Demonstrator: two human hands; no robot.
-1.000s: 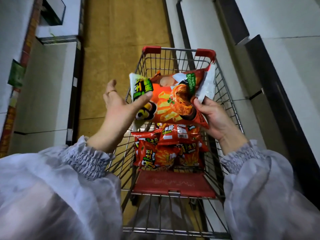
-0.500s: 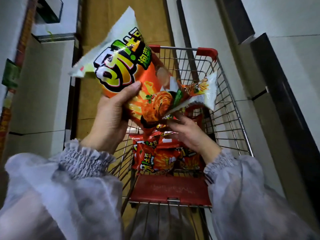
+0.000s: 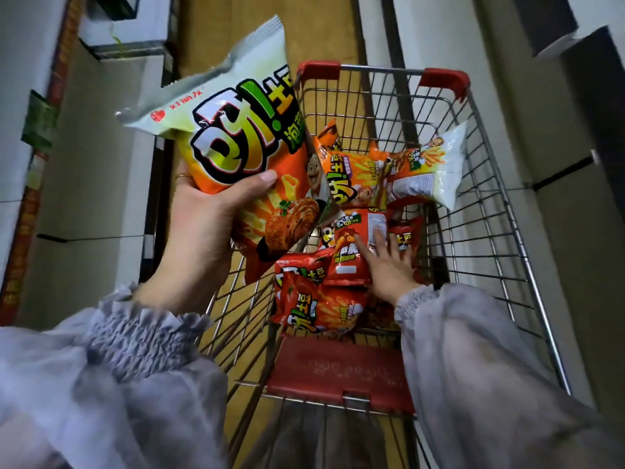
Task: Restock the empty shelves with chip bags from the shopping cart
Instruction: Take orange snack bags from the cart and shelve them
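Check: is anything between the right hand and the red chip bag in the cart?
Nothing visible does. The right hand has straight fingers at the red chip bag, which lies atop the pile in the cart.

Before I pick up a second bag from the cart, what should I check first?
1. Left hand grip on the orange chip bag: ok, thumb across its front.
2. Right hand free: ok, fingers spread on the red bag, not yet round it.
3. Red bag reachable: ok, it lies on top of the pile.
4. Bags left in the shopping cart: ok, several.
5. Room on the shelf at left: cannot tell.
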